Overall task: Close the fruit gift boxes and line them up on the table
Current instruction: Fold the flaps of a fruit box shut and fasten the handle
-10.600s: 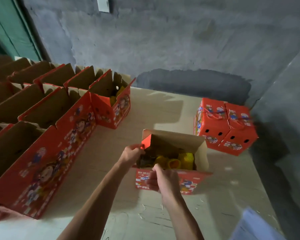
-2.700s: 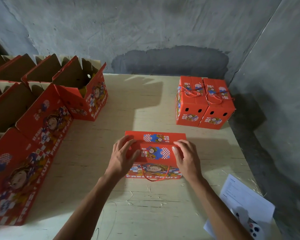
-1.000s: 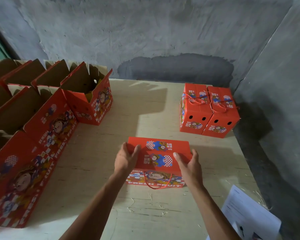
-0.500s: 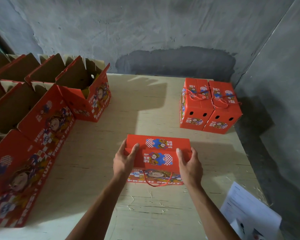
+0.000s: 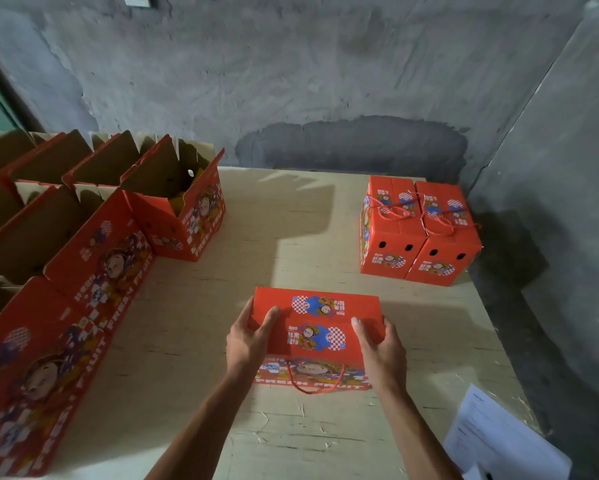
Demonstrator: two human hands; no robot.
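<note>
Rough grey concrete walls (image 5: 325, 71) meet in a corner behind a pale wooden table (image 5: 291, 216), and the work sits near the table's front edge. Between the two hands lies the closed gift box (image 5: 317, 322), red with cartoon prints on its lid, its flaps down and flat. The left hand (image 5: 248, 342) grips the box's left end, thumb on the lid and fingers wrapped down the side. The right hand (image 5: 381, 348) grips the right end the same way, thumb lying on the lid near the checkered print. Both forearms reach in from the bottom edge. Below the hands, on the box's front face, a red cord handle (image 5: 313, 382) hangs in a loop over the words FRESH FRUIT.

Beyond the right hand, well apart toward the far corner, two closed boxes (image 5: 419, 233) stand side by side and touching, each with red cord lying on its lid and two dark holes in its near face. To the left of the left hand, well apart, the open boxes (image 5: 111, 237) stand in rows with their brown flaps raised; something yellow shows inside the nearest far one. Near the right forearm, at the table's front right corner, lies a white printed sheet (image 5: 499, 441).
</note>
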